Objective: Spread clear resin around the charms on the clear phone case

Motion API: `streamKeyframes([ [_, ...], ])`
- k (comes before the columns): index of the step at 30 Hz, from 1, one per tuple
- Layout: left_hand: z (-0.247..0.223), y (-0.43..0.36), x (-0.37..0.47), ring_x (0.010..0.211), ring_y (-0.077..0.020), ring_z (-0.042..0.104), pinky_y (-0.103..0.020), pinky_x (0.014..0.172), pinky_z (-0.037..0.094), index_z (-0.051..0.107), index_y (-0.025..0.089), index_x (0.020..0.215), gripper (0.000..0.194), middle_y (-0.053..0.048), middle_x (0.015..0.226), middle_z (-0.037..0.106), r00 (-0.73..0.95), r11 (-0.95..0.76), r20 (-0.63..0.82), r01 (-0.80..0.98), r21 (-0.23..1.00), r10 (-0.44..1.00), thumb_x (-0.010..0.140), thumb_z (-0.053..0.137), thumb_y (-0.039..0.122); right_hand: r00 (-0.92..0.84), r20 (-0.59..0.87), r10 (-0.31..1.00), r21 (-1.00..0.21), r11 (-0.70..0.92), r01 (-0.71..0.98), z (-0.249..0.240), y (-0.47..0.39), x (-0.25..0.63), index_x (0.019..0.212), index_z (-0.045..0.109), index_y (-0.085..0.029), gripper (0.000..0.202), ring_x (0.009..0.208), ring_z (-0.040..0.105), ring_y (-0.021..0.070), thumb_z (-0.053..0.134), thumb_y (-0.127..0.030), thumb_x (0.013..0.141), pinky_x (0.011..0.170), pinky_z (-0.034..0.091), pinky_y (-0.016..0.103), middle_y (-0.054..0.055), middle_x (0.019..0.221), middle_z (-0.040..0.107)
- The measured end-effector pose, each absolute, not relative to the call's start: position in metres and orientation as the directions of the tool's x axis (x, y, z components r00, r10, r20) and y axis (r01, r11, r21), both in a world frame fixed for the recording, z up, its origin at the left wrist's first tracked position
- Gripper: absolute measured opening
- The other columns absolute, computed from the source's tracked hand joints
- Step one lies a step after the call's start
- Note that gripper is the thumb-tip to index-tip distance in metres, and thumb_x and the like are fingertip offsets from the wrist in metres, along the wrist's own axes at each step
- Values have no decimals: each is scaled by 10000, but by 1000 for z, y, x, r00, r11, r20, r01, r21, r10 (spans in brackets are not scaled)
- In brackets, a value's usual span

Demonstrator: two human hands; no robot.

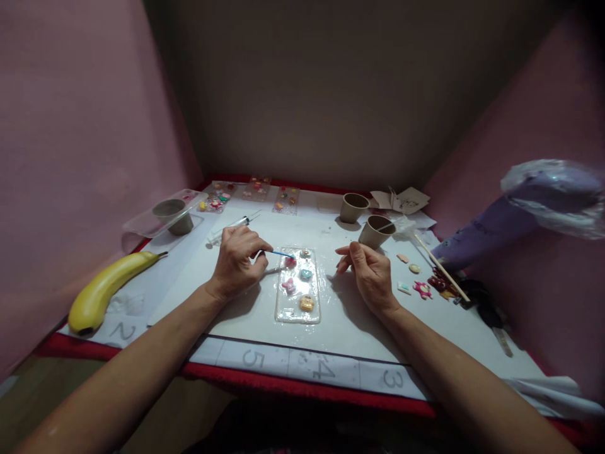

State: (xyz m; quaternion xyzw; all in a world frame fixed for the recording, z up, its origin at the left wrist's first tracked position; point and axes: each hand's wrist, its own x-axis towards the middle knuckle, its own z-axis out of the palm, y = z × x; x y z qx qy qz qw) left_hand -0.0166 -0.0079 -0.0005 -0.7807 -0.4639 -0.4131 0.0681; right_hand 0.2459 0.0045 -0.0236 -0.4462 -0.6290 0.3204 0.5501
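My left hand point(241, 260) pinches a thin blue stick point(278, 253), its tip at a small pink-red charm point(290, 261) on a clear, glossy rectangular phone case point(297, 313). The case lies flat on white paper between my hands. Other charms sit on it: a blue one point(306, 274), a pink one point(288, 286), a yellow-tan one point(307, 303) and a small one point(305, 253) near its top. To the right of the case, my right hand point(371, 277) hovers with loosely bent fingers apart, apparently holding nothing.
Grey-brown cups point(377, 232) stand behind my right hand, loose charms point(422, 290) beside it. A yellow banana point(108, 293) lies at left, near a syringe point(227, 232) and a lidded cup point(174, 217). Decorated cases point(286, 199) line the back. A wooden stick point(442, 268) lies right.
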Motion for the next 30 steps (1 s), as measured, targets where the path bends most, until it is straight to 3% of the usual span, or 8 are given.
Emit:
streamKeyframes([
  [30, 1, -9, -16, 647, -172, 510, -394, 779, 357, 663, 204, 674, 216, 20, 548, 524, 164, -584, 771, 752, 306, 615, 675, 501, 62, -74, 427, 901, -869, 432, 241, -25, 2, 245, 827, 710, -168, 402, 547, 587, 131, 499, -491, 940, 649, 471, 294, -6, 559, 627],
])
